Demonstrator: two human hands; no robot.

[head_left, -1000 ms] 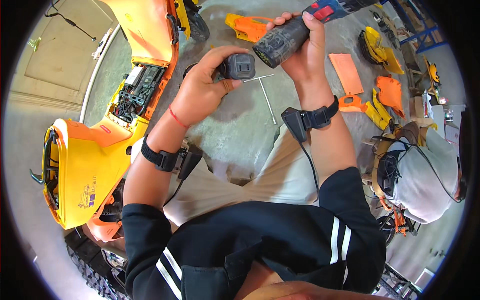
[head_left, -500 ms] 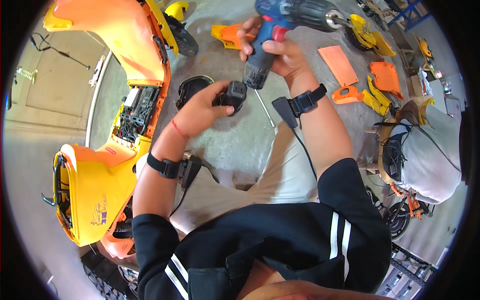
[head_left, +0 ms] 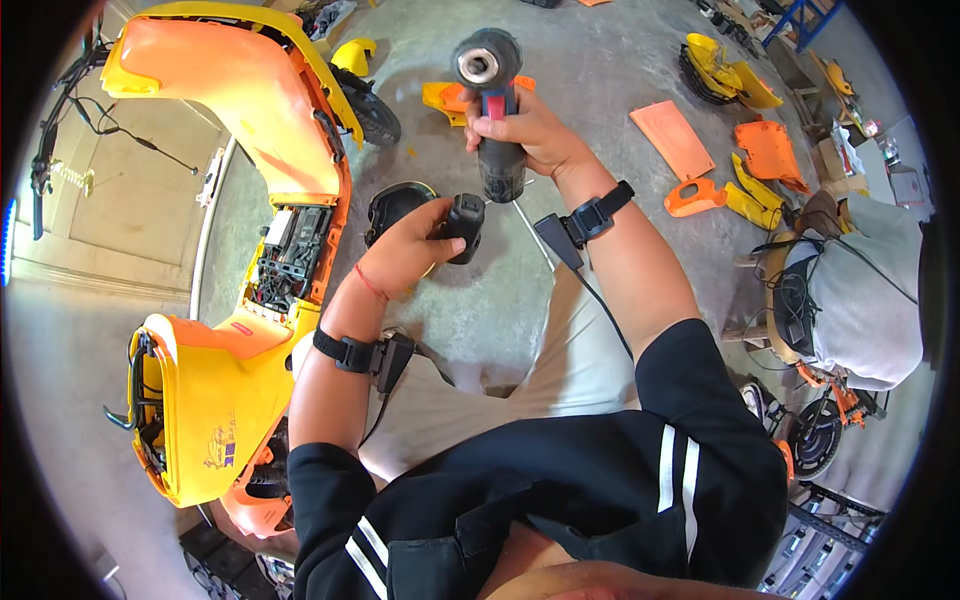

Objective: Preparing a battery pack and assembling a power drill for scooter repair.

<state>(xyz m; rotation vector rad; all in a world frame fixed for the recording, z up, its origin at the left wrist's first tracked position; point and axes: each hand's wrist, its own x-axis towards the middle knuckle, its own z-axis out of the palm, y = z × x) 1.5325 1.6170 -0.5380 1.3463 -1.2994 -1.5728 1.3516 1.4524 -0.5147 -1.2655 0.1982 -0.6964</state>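
While the right hand wraps its fingers around the grip of the cordless drill, the left hand pinches the black battery pack between thumb and fingers; right of those fingertips lies a T-handle wrench.

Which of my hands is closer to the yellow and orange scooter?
Left. Your left hand, holding a black battery pack, is to the right of the scooter; your right hand, gripping a cordless drill, is farther right.
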